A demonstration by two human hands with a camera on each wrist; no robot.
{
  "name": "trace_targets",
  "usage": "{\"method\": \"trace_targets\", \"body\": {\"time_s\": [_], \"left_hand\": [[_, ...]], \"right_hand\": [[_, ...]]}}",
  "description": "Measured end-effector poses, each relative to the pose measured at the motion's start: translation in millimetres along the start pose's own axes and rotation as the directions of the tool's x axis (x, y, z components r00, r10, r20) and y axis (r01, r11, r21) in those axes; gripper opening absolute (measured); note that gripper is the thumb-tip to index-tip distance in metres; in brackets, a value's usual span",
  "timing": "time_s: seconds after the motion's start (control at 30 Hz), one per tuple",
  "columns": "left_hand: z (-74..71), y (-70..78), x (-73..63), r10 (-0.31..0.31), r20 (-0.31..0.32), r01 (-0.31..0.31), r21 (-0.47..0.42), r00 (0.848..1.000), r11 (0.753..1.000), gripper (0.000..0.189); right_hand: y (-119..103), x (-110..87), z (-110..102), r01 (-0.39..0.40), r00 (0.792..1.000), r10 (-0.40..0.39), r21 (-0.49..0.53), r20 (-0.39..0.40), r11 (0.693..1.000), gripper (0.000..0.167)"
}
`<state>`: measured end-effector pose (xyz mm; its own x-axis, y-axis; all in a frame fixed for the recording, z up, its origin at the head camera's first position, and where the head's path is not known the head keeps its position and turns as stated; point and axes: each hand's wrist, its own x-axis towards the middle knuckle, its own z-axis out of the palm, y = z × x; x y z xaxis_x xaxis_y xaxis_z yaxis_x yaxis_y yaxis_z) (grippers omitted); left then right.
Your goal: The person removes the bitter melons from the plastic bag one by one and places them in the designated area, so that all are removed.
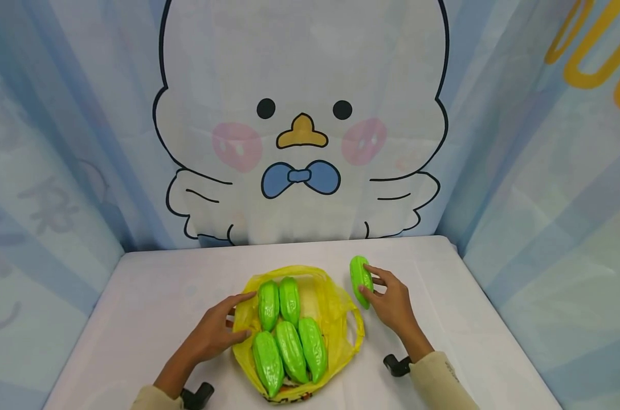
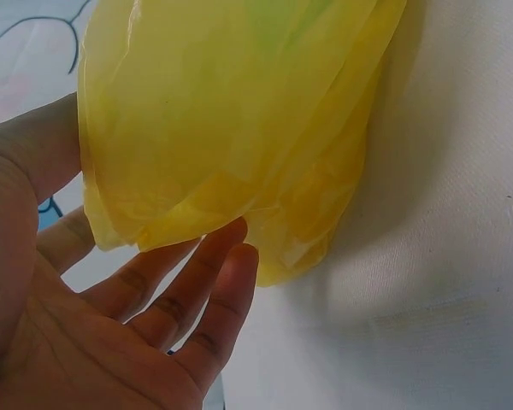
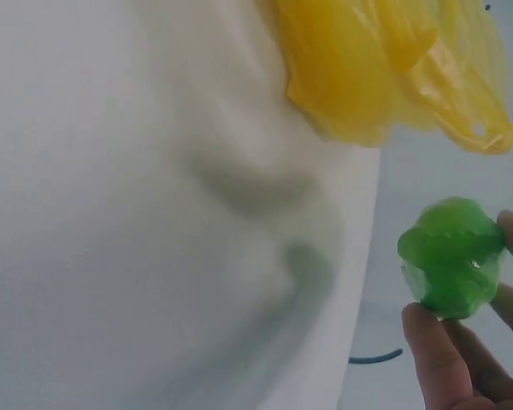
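Note:
A yellow plastic bag (image 1: 335,319) lies with its mouth wide on the white table. Inside it are several green, bumpy, tapered gourds (image 1: 290,350), like bitter melons, in two rows. My left hand (image 1: 219,327) holds the bag's left rim, its thumb and index finger over the edge and the other fingers outside against the film, as the left wrist view (image 2: 128,316) shows. Right of the bag, my right hand (image 1: 392,299) pinches one more green gourd (image 1: 359,276) between thumb and fingers. In the right wrist view this gourd (image 3: 453,256) appears end-on, above the table.
The white table (image 1: 474,341) runs back to a curtain (image 1: 300,68) printed with a cartoon bird. Curtains also hang on both sides. A handle loop (image 1: 353,327) of the bag spreads toward the right hand. Black wrist devices (image 1: 397,364) sit under both wrists.

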<state>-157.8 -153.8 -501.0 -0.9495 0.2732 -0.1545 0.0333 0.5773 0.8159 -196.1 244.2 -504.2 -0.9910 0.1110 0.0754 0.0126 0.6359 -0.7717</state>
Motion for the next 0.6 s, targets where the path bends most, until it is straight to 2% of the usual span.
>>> {"method": "trace_targets", "body": {"time_s": [0.33,0.6], "left_hand": [[-0.5,-0.1,0.8,0.003,-0.003,-0.003,-0.004,1.0,1.0,0.076],[0.6,-0.2,2.5,-0.03,-0.01,0.03,-0.006,0.999,1.0,0.077]], "right_hand": [[14.0,4.7,8.5,-0.058,0.998,0.06,-0.057,0.031,0.997,0.059],[18.0,3.3,13.7,-0.097,0.993,0.102,-0.075,0.057,0.992,0.058]]}}
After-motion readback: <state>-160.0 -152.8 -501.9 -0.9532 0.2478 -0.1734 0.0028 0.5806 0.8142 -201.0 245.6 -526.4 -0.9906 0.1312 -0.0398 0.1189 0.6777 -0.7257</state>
